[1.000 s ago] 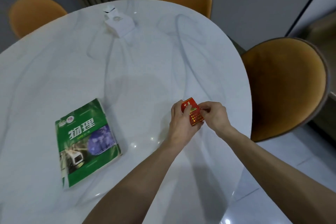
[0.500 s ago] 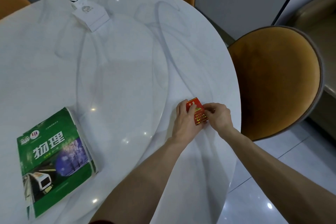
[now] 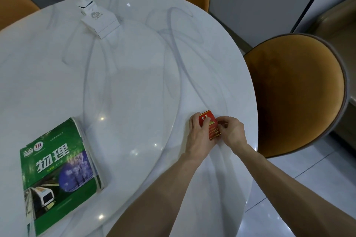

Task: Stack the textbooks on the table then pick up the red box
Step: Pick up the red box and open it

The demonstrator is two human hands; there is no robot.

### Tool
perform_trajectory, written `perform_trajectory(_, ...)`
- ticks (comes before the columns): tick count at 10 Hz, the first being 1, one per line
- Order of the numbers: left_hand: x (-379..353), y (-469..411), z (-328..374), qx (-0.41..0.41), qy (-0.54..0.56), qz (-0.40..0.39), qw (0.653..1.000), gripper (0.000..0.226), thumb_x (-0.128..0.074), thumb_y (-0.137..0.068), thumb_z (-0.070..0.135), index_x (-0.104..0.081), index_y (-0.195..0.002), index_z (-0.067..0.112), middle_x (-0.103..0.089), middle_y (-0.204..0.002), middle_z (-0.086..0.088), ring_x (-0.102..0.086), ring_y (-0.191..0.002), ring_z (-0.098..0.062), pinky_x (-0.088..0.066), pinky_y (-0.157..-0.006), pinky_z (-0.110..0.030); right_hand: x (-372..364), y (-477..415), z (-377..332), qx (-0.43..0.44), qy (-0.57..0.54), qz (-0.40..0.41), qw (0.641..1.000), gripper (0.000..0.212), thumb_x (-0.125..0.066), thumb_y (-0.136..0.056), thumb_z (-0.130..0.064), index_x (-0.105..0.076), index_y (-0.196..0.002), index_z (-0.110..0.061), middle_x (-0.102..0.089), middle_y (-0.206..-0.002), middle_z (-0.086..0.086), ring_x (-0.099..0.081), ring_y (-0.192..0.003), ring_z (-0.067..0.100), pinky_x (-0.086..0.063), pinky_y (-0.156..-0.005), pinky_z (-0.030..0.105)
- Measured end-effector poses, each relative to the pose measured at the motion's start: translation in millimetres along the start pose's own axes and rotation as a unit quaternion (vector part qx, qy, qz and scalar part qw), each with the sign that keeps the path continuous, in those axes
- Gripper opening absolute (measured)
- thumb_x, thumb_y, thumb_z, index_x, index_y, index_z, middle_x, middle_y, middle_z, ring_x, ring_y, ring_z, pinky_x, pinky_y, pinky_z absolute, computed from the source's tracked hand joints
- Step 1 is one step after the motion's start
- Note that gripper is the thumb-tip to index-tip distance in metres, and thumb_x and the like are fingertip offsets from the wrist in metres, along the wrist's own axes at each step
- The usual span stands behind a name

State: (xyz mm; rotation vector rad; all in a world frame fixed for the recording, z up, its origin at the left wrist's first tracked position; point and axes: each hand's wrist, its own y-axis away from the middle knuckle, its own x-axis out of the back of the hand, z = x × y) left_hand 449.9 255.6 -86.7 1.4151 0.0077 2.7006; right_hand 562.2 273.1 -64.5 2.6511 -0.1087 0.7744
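Head view: the fingers point(image 3: 205, 121) of the left hand point(image 3: 199, 136) curl over the red box point(image 3: 210, 127), thumb across its face, while the right hand point(image 3: 232, 131) pinches its right side, so both hands grasp it. Whether the box touches the worktop point(image 3: 134, 75) cannot be told; it sits near the right edge. The green textbooks point(image 3: 57, 175) lie stacked near the left front edge, well apart from the hands. A white box point(image 3: 99, 19) rests toward the far edge. Orange chairs point(image 3: 296, 90) ring the worktop.
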Motion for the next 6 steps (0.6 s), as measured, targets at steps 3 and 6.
perform_trajectory(3, -0.1, -1.3, -2.3, -0.001, -0.011, -0.023, 1.0, 0.07, -0.073, -0.073, 0.039, -0.042, -0.133, 0.021, -0.028, -0.145, -0.011, -0.027, -0.137, -0.027, -0.036, -0.109, -0.035, 0.7, -1.1, -1.5, 0.005, 0.022, -0.001, 1.0, 0.027, -0.047, -0.087, 0.0, -0.064, -0.109, -0.004, -0.069, -0.106, 0.018, -0.063, -0.098, 0.029, -0.051, -0.089, 0.034)
perform_trajectory(6, 50.3, 15.3, -12.2, -0.036, -0.024, -0.011, 0.999, 0.043, -0.053, -0.089, 0.037, -0.052, -0.126, 0.015, -0.047, -0.135, -0.007, -0.039, -0.128, -0.023, -0.039, -0.107, -0.035, 4.8, 12.9, -17.8, 0.033, 0.118, 0.0, 0.992, 0.026, -0.051, -0.089, -0.015, -0.061, -0.112, -0.007, -0.062, -0.108, 0.017, -0.061, -0.094, 0.03, -0.048, -0.075, 0.031)
